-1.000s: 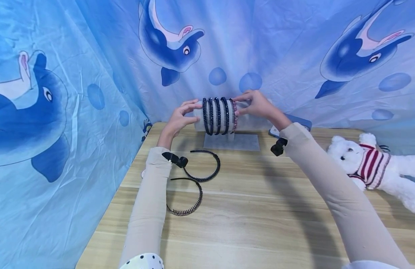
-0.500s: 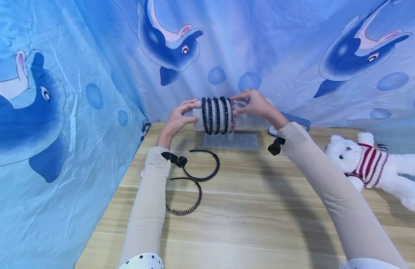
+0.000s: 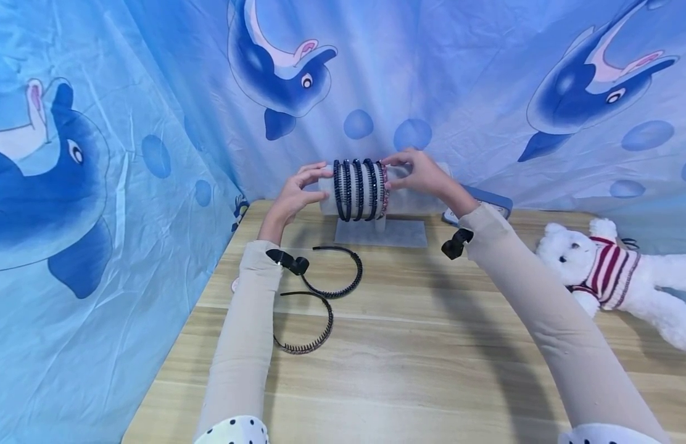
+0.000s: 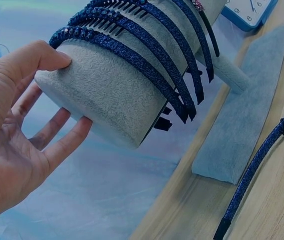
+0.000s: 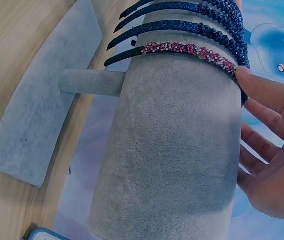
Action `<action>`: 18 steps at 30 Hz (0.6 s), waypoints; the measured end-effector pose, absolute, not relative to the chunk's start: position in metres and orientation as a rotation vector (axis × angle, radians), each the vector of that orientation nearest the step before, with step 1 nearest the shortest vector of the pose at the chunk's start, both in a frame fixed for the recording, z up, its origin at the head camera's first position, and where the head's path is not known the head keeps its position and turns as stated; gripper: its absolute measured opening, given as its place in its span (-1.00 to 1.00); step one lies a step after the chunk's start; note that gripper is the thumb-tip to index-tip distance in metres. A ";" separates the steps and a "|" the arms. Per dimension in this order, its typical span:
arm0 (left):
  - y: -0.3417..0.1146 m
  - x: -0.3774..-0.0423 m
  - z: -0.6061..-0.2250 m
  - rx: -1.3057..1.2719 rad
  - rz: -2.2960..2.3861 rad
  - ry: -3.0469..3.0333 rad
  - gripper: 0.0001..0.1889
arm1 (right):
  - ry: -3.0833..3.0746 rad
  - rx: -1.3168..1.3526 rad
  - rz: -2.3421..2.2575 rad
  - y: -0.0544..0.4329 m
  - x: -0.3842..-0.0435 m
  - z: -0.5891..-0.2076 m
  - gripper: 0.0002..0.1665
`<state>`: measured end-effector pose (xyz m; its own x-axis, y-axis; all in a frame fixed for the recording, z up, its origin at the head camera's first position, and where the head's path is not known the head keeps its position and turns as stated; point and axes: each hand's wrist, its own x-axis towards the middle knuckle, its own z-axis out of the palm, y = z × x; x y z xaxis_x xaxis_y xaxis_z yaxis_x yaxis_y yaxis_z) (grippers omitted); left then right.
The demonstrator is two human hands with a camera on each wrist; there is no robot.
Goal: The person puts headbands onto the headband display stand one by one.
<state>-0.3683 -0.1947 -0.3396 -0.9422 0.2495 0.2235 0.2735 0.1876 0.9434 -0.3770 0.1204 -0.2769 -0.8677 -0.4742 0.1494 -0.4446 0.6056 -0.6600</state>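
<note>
A grey velvety headband display stand [image 3: 417, 196] has a horizontal roll on a short post above a flat base. Several dark blue beaded headbands [image 4: 149, 76] sit side by side around its left half, with a pink-and-silver beaded headband [image 5: 181, 48] rightmost. My left hand [image 3: 290, 196] holds the roll's left end, thumb on top close to the first blue headband and fingers bent around the end face. With thumb and fingers, my right hand [image 3: 423, 176] pinches the pink headband at its upper part. The fingertips behind the roll are partly hidden in the right wrist view.
Two loose headbands lie on the wooden table: a dark one [image 3: 358, 277] before the stand and another toothed one [image 3: 330, 320] nearer me. A blue-and-white clock [image 4: 249, 11] stands behind the right forearm. At right lies a white teddy bear [image 3: 582, 259]. Dolphin-print curtain [image 3: 371, 74] hangs behind.
The pink headband in my right hand has shifted very slightly left, closer to the blue ones. My left hand stays at the roll's end.
</note>
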 end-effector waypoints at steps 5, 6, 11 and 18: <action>-0.195 -0.367 -0.340 -0.527 -1.883 -2.401 -0.48 | 2.775 -0.882 -1.134 0.121 -0.371 -0.276 -0.30; -0.195 -0.367 -0.340 -0.528 -1.877 -2.401 -0.49 | 2.778 -0.911 -1.140 0.121 -0.369 -0.277 -0.31; -0.195 -0.367 -0.339 -0.525 -1.873 -2.397 -0.49 | 2.786 -1.012 -1.169 0.121 -0.350 -0.281 -0.36; -0.195 -0.370 -0.341 -0.518 -1.905 -2.401 -0.46 | 2.668 -1.112 -1.249 0.119 -0.322 -0.302 -0.44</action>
